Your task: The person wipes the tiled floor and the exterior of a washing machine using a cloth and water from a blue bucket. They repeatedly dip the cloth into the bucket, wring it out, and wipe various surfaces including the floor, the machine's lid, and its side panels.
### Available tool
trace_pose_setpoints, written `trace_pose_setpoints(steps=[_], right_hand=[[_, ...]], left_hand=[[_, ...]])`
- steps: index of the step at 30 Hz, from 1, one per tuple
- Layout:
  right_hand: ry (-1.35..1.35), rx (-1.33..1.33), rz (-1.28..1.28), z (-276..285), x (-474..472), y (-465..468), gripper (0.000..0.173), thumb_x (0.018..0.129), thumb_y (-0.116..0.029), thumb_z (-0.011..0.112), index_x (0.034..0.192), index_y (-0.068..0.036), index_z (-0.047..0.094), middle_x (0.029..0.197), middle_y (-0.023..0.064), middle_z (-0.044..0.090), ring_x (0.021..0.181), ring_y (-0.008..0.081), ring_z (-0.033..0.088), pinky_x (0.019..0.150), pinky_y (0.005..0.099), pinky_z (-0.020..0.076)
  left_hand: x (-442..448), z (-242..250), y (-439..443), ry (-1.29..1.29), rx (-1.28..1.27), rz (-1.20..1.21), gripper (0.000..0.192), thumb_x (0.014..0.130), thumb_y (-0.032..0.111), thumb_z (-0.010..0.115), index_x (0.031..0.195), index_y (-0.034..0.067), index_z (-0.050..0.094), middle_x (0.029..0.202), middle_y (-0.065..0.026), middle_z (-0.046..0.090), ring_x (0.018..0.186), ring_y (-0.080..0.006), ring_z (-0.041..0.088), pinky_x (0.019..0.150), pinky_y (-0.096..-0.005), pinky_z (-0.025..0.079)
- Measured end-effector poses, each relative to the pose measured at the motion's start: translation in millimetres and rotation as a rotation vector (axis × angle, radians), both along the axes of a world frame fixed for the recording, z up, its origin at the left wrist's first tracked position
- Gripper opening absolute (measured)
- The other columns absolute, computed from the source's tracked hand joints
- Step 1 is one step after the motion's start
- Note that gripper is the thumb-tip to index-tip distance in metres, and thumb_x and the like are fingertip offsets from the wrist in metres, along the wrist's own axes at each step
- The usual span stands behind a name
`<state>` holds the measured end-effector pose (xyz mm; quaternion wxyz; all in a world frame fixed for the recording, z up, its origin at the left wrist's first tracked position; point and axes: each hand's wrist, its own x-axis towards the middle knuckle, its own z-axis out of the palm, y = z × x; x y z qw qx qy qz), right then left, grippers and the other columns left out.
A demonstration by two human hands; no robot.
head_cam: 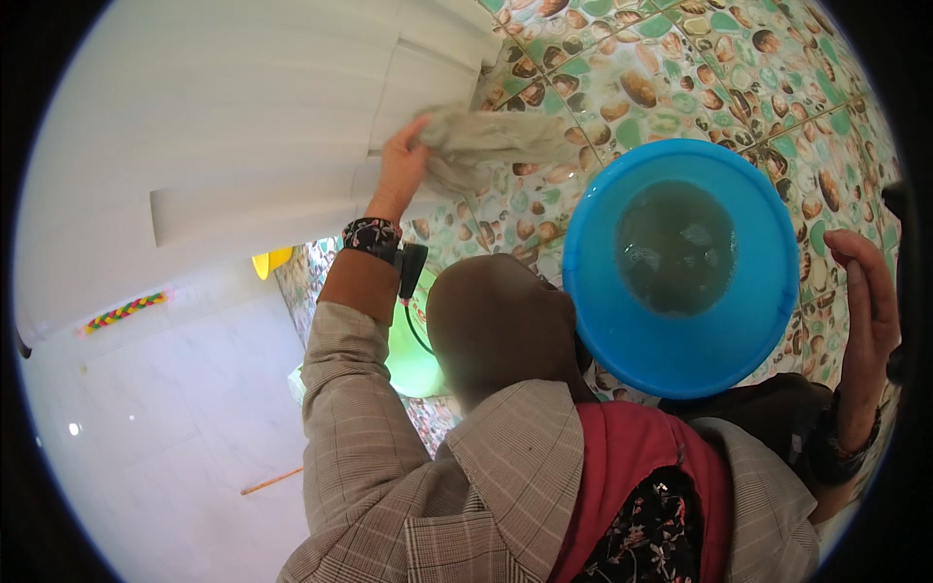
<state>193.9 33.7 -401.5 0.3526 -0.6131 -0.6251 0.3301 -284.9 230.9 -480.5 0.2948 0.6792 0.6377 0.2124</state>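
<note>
My left hand (pixel 403 162) grips a wet-looking greyish-beige cloth (pixel 510 138), blurred as it hangs out towards the right over the floor. That hand is beside a white panelled surface (pixel 277 124). A round blue plastic basin (pixel 678 357) stands in front of me on the tiles. Murky grey water (pixel 674 255) with patches of foam lies in its bottom. Right of the basin, apart from its rim, my right hand (pixel 867 306) is raised with fingers extended. Nothing shows in it, though the picture's dark edge cuts off part of the hand.
Pebble-patterned tiles (pixel 656 80) cover the floor. A bright green container (pixel 412 357) is partly behind my left arm and knee. A yellow object (pixel 272 262) shows below the white surface. At the left are a braided multicoloured strip (pixel 124 313) and a thin orange stick (pixel 271 481).
</note>
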Motion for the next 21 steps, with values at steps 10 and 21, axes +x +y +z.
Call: trace_pose_setpoints(steps=[10, 21], right_hand=[[0.014, -0.003, -0.014, 1, -4, 1, 0.025, 0.095, -0.01, 0.038, 0.111, -0.003, 0.056, 0.107, 0.0115, 0.06, 0.104, 0.0207, 0.056, 0.091, 0.0326, 0.0446], [0.014, -0.075, -0.043, -3, -7, 6, 0.023, 0.094, -0.009, 0.04, 0.108, -0.001, 0.057, 0.105, 0.0108, 0.06, 0.101, 0.0186, 0.056, 0.089, 0.0294, 0.0427]], left_hand=[[-16, 3, 14, 1.42, 0.523, -0.568, 0.02, 0.072, 0.007, 0.054, 0.088, 0.005, 0.066, 0.123, -0.0065, 0.048, 0.111, -0.028, 0.042, 0.094, -0.047, 0.031], [-40, -94, 32, 1.307, 0.303, -0.888, 0.029, 0.073, 0.01, 0.051, 0.1, 0.006, 0.062, 0.107, -0.0061, 0.056, 0.108, -0.0224, 0.044, 0.096, -0.0388, 0.03]])
